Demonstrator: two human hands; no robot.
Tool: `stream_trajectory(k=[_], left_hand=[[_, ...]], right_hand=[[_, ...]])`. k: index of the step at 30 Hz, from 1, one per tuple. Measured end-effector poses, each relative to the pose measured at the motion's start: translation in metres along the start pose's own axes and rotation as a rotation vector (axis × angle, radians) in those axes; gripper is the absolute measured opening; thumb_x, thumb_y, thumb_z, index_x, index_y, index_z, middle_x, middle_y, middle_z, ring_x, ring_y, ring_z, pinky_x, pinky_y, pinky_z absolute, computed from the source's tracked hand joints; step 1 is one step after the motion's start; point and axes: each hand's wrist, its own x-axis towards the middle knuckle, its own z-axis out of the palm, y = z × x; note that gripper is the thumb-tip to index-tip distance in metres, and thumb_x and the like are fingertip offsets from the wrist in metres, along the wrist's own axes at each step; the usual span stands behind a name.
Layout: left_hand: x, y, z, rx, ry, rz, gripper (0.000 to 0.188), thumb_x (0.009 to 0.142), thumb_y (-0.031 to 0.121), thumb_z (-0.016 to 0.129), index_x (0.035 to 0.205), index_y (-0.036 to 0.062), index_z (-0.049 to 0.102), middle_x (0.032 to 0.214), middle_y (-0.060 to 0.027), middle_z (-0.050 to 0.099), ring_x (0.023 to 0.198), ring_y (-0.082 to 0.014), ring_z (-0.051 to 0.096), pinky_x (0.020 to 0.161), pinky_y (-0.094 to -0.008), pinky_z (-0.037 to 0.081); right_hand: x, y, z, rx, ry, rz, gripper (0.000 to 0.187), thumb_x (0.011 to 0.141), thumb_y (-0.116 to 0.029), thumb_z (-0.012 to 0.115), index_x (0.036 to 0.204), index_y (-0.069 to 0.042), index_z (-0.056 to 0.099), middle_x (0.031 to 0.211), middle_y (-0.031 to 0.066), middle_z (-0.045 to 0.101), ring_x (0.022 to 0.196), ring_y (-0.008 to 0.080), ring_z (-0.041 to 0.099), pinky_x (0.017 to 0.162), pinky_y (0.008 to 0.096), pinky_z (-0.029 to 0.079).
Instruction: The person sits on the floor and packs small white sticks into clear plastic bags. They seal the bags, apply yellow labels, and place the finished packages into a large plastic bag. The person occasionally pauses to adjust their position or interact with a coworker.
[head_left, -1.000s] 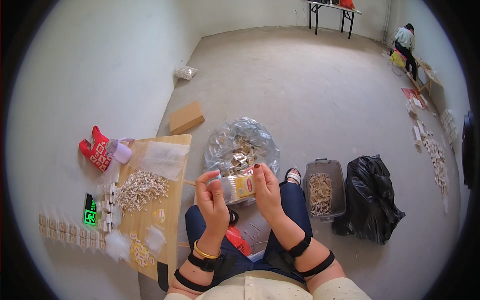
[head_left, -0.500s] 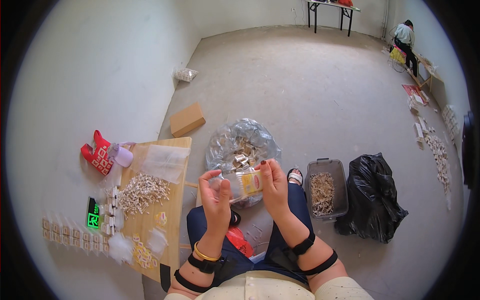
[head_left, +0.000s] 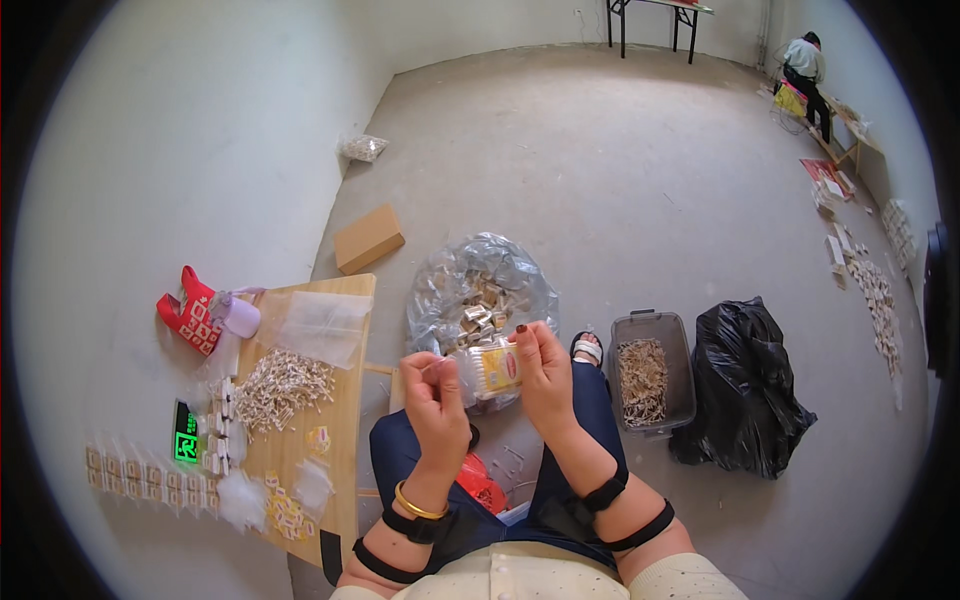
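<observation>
Between my hands is a clear plastic packet of cotton swabs [head_left: 496, 370] with a yellow and red label, held above my lap. My right hand [head_left: 546, 385] grips its right end, thumb on top. The fingers of my left hand [head_left: 437, 395] are closed on the clear, loose left end of the packet. White swab tips show through the film beside the label. Just beyond my hands, on the floor, stands a large clear bag [head_left: 430, 262] holding many small bundles with brown and white parts.
At left, a wooden table [head_left: 350, 390] carries a heap of cotton swabs [head_left: 285, 392], yellow labels [head_left: 290, 515] and clear film sleeves [head_left: 325, 325]. Right of my leg are a grey bin [head_left: 685, 375] of swabs and a black bag [head_left: 745, 390]. A person [head_left: 805, 65] sits far right.
My left hand's fingers have closed in on the packet's loose left end. The packet has shifted slightly, and more of the swab tips shows. The view has moved a little.
</observation>
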Motion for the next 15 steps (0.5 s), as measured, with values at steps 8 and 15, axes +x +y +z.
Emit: stream_trajectory(k=[8,15], left_hand=[[0.005,0.0,-0.012,-0.163,-0.069,-0.131,0.016,0.096,0.019,0.055,0.101,0.0079,0.045,0.071,0.0044,0.044,0.057,-0.0026,0.04,0.051,-0.0179,0.034],[0.022,-0.005,-0.021,-0.269,0.091,-0.185,0.017,0.09,0.01,0.063,0.096,0.0085,0.048,0.077,0.0029,0.048,0.06,-0.0038,0.044,0.053,-0.0204,0.04]], right_hand=[[0.01,0.02,-0.017,0.077,0.051,0.005,0.03,0.101,-0.029,0.045,0.085,-0.005,0.054,0.072,-0.0031,0.052,0.064,0.0006,0.045,0.058,0.0175,0.038],[0.013,0.008,-0.031,0.001,0.094,-0.01,0.027,0.1,-0.026,0.047,0.085,-0.004,0.054,0.073,-0.0028,0.052,0.068,0.0027,0.044,0.06,0.0199,0.038]])
